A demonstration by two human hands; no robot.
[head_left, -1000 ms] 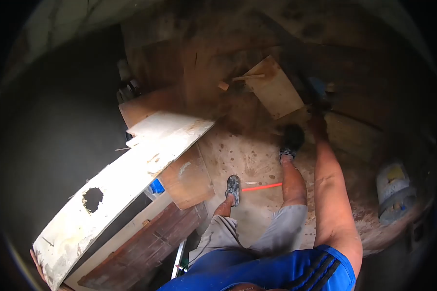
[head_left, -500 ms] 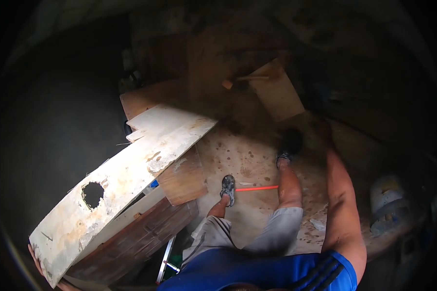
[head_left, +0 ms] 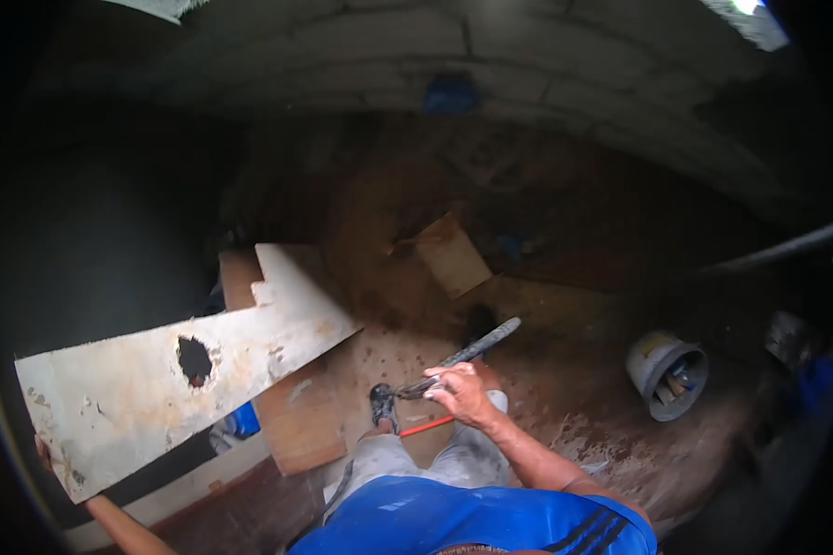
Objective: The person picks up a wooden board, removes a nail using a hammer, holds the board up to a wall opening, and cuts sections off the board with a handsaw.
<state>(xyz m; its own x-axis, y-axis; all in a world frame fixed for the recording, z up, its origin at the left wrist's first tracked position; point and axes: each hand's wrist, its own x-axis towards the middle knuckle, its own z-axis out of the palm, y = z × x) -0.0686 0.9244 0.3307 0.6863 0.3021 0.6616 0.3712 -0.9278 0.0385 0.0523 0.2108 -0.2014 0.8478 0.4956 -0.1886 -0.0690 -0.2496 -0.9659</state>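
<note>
Panel [head_left: 130,398], off-white and stained, runs from beside the left fingers toward the area left of the right fingers; ragged hole [head_left: 194,362] through it, right of the left fingers, and a stepped notch along its far edge. Left hand [head_left: 43,453] at the panel's near left corner, fingers touching the edge; most of that hand hidden behind the panel, so cannot tell how tightly it grips. Right hand [head_left: 463,396] in front of the body, fingers closed around a hammer-like tool [head_left: 484,346]; pale-tipped shaft slants up and away to the right of those fingers, dark other end juts out left of them. Brown board [head_left: 305,425] left of the right fingers, partly under the panel in this view. Blue item [head_left: 242,420] between the two hands, just below the panel's lower edge. Orange-red strip [head_left: 426,426] on the floor below the right fingers, a dark shoe [head_left: 382,403] to their left. Pale board [head_left: 453,259] on the floor beyond the right fingers. Whitish bucket [head_left: 642,368] well to their right, tipped toward the viewer, small items inside too dim to name. Block wall [head_left: 361,55] farthest beyond both hands, dim.
</note>
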